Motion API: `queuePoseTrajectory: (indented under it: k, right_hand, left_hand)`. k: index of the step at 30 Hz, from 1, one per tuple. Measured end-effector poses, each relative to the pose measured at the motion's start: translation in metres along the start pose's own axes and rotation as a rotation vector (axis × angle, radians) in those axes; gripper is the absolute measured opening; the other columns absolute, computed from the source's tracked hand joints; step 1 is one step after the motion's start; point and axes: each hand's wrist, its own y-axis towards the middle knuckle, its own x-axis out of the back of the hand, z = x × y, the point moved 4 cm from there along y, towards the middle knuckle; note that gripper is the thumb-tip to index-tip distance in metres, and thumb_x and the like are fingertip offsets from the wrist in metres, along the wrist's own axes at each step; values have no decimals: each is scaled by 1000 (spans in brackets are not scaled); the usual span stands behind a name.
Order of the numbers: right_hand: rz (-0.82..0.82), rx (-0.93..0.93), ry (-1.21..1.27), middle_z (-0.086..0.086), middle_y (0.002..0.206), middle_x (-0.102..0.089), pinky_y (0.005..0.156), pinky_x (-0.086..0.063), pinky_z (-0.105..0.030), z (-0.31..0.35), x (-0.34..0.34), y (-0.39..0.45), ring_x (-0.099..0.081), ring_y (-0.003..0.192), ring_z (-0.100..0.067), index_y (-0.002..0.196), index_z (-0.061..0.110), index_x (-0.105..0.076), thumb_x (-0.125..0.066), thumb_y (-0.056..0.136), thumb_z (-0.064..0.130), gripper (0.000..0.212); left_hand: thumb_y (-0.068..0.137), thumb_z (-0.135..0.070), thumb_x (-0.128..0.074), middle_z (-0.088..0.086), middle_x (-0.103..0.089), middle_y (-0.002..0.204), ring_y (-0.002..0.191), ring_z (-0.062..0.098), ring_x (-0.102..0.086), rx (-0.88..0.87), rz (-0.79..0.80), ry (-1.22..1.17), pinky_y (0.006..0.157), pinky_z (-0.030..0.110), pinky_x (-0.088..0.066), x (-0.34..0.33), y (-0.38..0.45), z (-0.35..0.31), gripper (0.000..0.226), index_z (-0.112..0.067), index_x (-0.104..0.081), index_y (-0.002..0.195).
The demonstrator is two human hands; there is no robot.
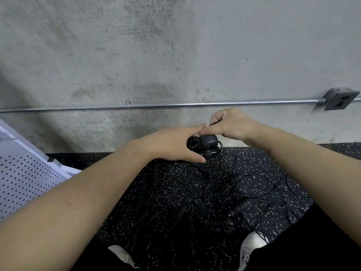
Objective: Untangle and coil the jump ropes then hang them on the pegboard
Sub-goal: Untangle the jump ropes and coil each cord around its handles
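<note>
My left hand (172,143) grips black ribbed jump rope handles (203,142) held above the floor, with a small coil of thin black cord (214,152) beside them. My right hand (232,123) is just above and to the right, pinching a thin black cord end between thumb and fingers. Below, a tangle of more jump ropes (230,194) lies on the floor: several black ribbed handles and thin looping cords. A white pegboard (25,173) leans at the left edge.
The black speckled rubber floor (172,184) meets a bare concrete wall (156,55). A metal conduit (175,105) runs along the wall to an outlet box (340,98) at right. My white shoes (252,245) and dark trousers are at the bottom.
</note>
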Motion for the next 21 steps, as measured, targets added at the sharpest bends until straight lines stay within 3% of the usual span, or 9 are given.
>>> queuePoseTrajectory:
  k: [3, 8, 11, 15, 18, 21]
  right_hand:
    - [-21, 26, -56, 14, 49, -52, 45, -34, -7, 8, -5, -2, -44, 44, 3, 62, 18, -59, -89, 74, 29, 34]
    - [24, 83, -298, -3, 74, -68, 65, -43, -26, 20, -10, -5, -53, 66, -8, 81, 12, -71, -74, 88, 41, 30]
    - [75, 127, -398, 0, 70, -64, 58, -38, -13, 26, -19, -10, -52, 62, -8, 94, 7, -73, -51, 104, 37, 38]
    - [67, 115, -332, 12, 55, -58, 58, -36, -9, 29, -22, -12, -52, 54, 3, 85, 2, -69, -36, 110, 34, 52]
    - [87, 109, -241, 9, 66, -61, 56, -34, -3, 30, -22, -14, -50, 50, 13, 107, -2, -71, -33, 110, 33, 52]
    - [24, 150, -133, 2, 76, -65, 57, -34, -8, 37, -16, -18, -51, 51, 9, 96, 11, -73, -36, 109, 32, 45]
  left_hand:
    - [80, -65, -72, -7, -58, 144, 126, 19, -57, 36, -54, 25, 88, 24, -39, -1, 2, 1, 107, -46, -5, 161]
    - [83, -60, -73, -14, -64, 111, 98, 12, -61, 56, -109, 21, 87, 33, -53, -4, -1, 3, 85, -48, -28, 154]
    - [85, -60, -70, -10, -68, 120, 106, 17, -65, 113, -139, 47, 88, 34, -54, -10, 1, 12, 77, -42, -35, 152]
    - [86, -58, -69, -10, -66, 128, 113, 18, -65, 174, -196, -36, 92, 35, -53, -12, 4, 20, 75, -42, -35, 152]
    - [88, -56, -68, -10, -67, 124, 112, 18, -65, 218, -246, -118, 90, 34, -52, -13, 6, 25, 68, -40, -39, 147]
    - [90, -57, -66, -9, -67, 125, 112, 20, -65, 244, -302, -151, 89, 33, -51, -11, 6, 28, 63, -40, -40, 144]
